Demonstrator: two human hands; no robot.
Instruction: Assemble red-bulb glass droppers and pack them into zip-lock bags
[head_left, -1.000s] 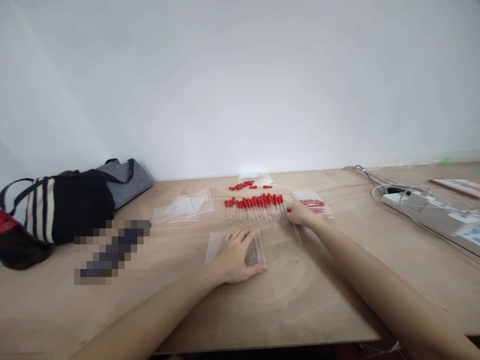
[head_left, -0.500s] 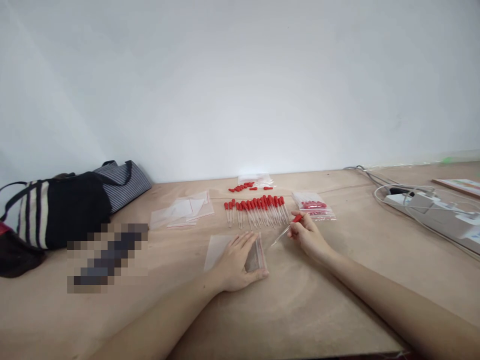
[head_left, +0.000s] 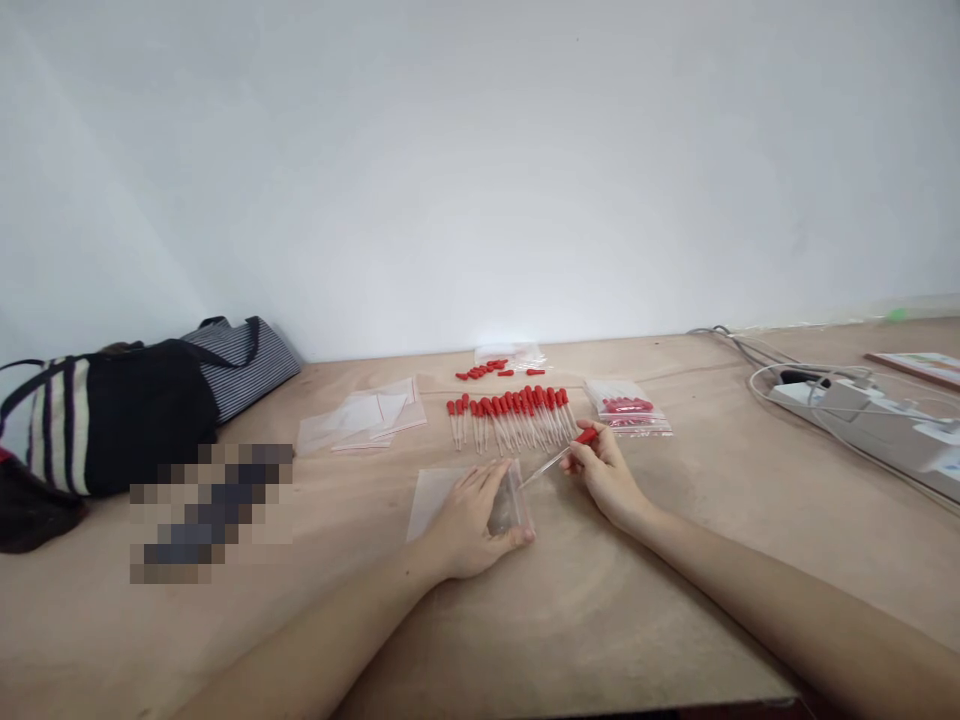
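Observation:
My left hand [head_left: 472,525] lies with its fingers spread on a clear plastic zip bag [head_left: 431,497], near the bag's red-lined edge. Between the fingers and thumb of my right hand [head_left: 604,475] is a glass dropper with a red bulb [head_left: 586,436]. Its thin tip points left and reaches the bag's right edge; whether it is inside cannot be made out. Behind my hands lies a row of red-bulbed droppers [head_left: 510,415], tips toward me. Filled bags with red bulbs [head_left: 628,408] are beyond my right hand.
Flat plastic bags [head_left: 360,418] lie at the left rear. Loose red bulbs [head_left: 480,371] sit near the wall beside another bag. A black and striped bag [head_left: 150,410] stands far left. Power strips [head_left: 870,420] with cables are on the right, beside a flat board [head_left: 919,368].
My right hand has moved left with the dropper, bringing its tip to the zip bag's edge. My left hand stays on the bag.

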